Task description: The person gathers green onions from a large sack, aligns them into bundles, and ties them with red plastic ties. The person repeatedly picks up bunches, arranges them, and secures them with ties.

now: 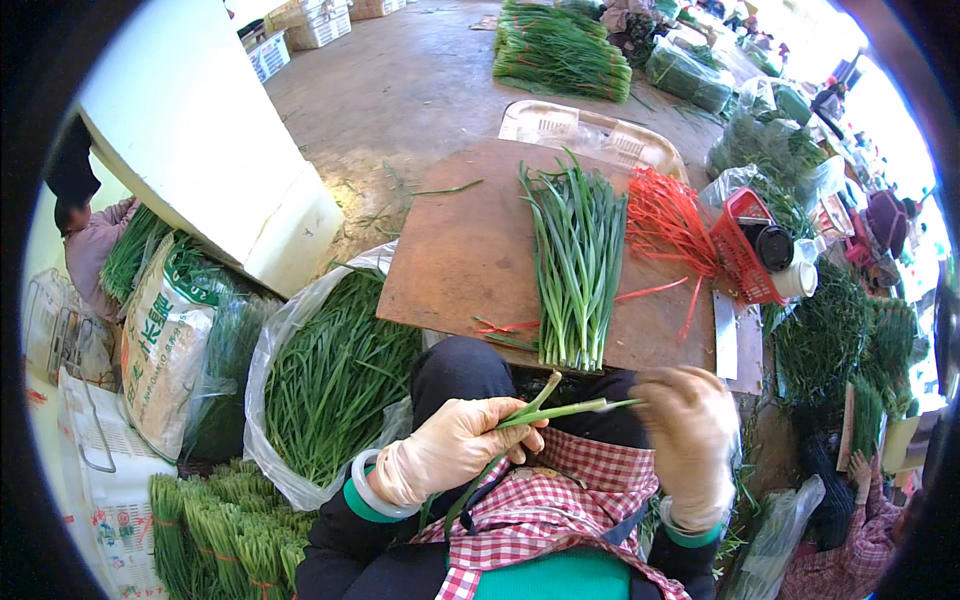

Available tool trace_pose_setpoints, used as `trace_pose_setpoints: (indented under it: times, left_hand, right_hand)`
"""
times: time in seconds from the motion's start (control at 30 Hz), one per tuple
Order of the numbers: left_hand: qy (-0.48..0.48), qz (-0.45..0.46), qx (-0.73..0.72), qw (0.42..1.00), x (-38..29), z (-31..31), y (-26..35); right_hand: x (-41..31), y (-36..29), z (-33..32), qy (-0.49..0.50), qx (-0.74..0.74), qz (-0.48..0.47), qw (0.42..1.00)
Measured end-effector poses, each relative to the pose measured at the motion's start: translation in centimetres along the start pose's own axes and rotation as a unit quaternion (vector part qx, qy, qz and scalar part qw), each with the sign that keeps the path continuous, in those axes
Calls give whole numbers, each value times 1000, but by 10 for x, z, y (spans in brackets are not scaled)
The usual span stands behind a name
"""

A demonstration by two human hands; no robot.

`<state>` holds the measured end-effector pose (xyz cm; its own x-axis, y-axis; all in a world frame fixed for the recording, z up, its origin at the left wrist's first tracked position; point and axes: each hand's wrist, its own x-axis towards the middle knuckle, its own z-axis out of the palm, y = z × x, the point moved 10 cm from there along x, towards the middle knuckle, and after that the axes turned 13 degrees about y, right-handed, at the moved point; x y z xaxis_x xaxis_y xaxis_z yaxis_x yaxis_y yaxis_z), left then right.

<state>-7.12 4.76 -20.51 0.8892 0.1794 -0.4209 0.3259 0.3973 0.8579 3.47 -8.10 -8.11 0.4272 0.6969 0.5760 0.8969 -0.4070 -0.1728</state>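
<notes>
My gloved left hand (457,446) is closed around a few garlic chive stalks (562,412), held above my lap with their pale ends pointing right. Motion blurs my gloved right hand (686,442), at the far end of a thin green strip beyond those ends; whether its fingers grip the strip is unclear. In front of me, a bunch of garlic chives (577,262) lies on a brown wooden board (457,247), its cut ends towards me. Red plastic ties (667,217) are heaped right of the bunch, and a loose red tie (506,326) rests left of its base.
On my left stand a plastic-lined container of loose chives (330,375), tied bundles (232,517) and a printed woven sack (169,345). A red basket (742,247) holding a black-lidded item borders the board at right. Beyond it is a pale plastic crate (592,135). Other people work on both sides.
</notes>
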Motion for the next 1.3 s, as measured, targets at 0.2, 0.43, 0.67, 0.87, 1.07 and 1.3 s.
trace_pose_setpoints:
  times: [0.2, 0.43, 0.67, 0.87, 1.07, 1.3]
  left_hand:
    - [211, 331, 372, 841, -15, -11, 64]
    - [187, 365, 463, 786, -22, 29, 65]
    - [23, 38, 35, 998, -5, 28, 15]
    - [32, 52, 74, 995, 5, 36, 9]
    - [137, 304, 410, 849, -12, 40, 48]
    - [230, 484, 555, 636, -43, 45, 84]
  right_hand:
    - [-37, 77, -27, -120, -181, 235, 948]
    - [-17, 1, 34, -12, 301, 267, 916]
    - [-19, 8, 38, 24, 381, 291, 877]
    - [-28, 22, 43, 47, 399, 381, 833]
    - [-25, 10, 50, 14, 418, 336, 844]
    - [-63, 87, 22, 95, 301, 546, 776]
